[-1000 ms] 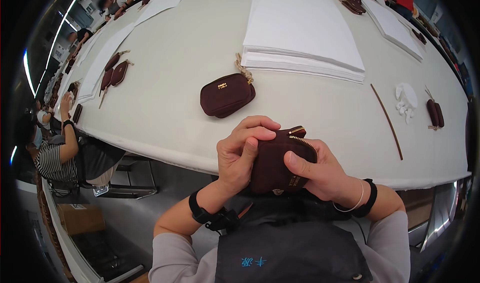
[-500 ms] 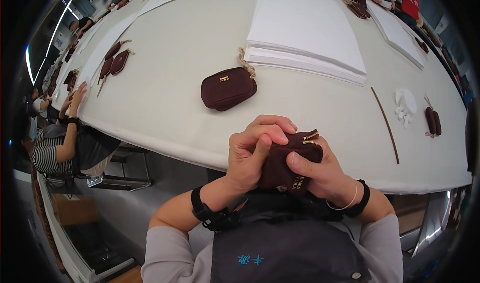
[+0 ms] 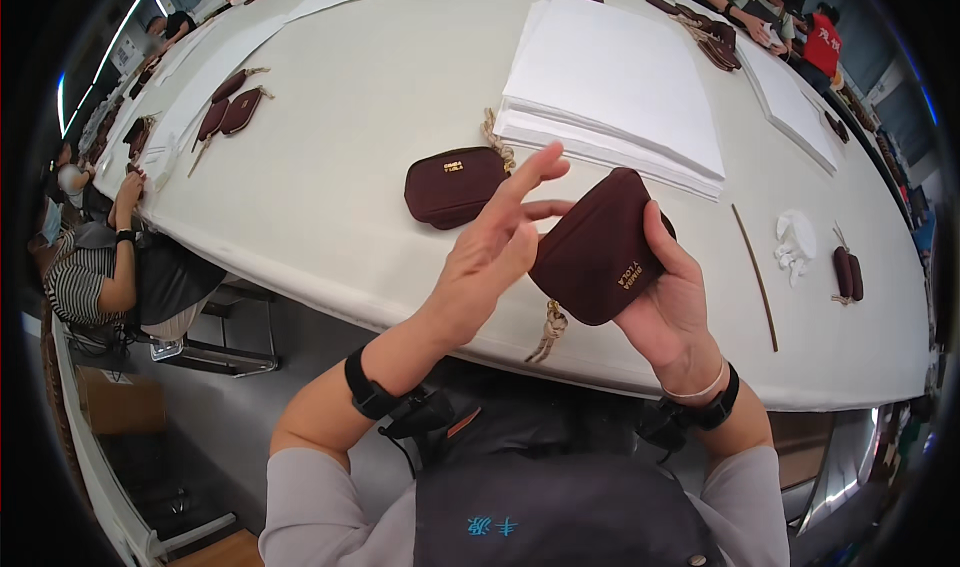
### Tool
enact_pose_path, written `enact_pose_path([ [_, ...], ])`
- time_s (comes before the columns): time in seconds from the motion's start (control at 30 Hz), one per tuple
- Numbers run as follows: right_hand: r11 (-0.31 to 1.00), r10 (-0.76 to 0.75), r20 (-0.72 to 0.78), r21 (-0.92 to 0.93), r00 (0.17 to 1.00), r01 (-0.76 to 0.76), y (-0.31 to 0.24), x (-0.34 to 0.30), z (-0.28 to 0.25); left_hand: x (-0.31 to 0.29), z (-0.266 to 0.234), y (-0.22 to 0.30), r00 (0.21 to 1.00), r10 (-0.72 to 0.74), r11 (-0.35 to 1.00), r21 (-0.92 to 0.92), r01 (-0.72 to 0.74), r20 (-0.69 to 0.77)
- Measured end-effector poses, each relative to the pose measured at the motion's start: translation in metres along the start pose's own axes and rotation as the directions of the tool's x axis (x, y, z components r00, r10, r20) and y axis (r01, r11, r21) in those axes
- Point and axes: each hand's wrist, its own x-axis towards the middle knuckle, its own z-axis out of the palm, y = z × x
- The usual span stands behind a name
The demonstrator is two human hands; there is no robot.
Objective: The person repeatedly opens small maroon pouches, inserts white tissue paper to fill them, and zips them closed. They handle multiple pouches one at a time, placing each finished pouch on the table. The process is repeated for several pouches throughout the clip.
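Observation:
A dark maroon zip pouch point(image 3: 600, 252) with gold lettering is held over the table's near edge in my right hand point(image 3: 668, 322), its thumb along the pouch's right side and the other fingers mostly behind it. From the pouch's lower left corner hangs a beige knotted cord point(image 3: 548, 332). My left hand point(image 3: 490, 242) is just left of this pouch, fingers spread, its fingertips close to the upper left edge; I cannot tell whether they touch it. A second maroon pouch point(image 3: 455, 189) with a beige cord lies on the table beyond my left hand.
A thick stack of white sheets point(image 3: 615, 87) lies ahead. Rightward are a thin brown stick point(image 3: 755, 277), a crumpled white item point(image 3: 795, 245) and small maroon pouches point(image 3: 848, 274). More pouches point(image 3: 238, 115) lie at left. A person in stripes point(image 3: 85, 282) sits left; others work farther off.
The pouch has been raised and turned, so its flat lettered side shows and the zipper gap is out of sight. My left hand has let go and its fingers have spread.

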Motion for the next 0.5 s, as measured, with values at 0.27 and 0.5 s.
enact_pose_path([
  [0.27, 0.978, -0.011, 0.003, -0.207, 1.0, 0.012, 0.006, -0.011, 0.005, -0.02, -0.012, -0.009, 0.995, 0.052, 0.931, 0.356, -0.08, 0.087],
  [0.5, 0.831, -0.015, 0.093, -0.553, 0.996, 0.064, 0.0, -0.018, 0.015, -0.012, -0.005, 0.003, 0.942, 0.241, 0.716, 0.613, -0.334, 0.232],
])
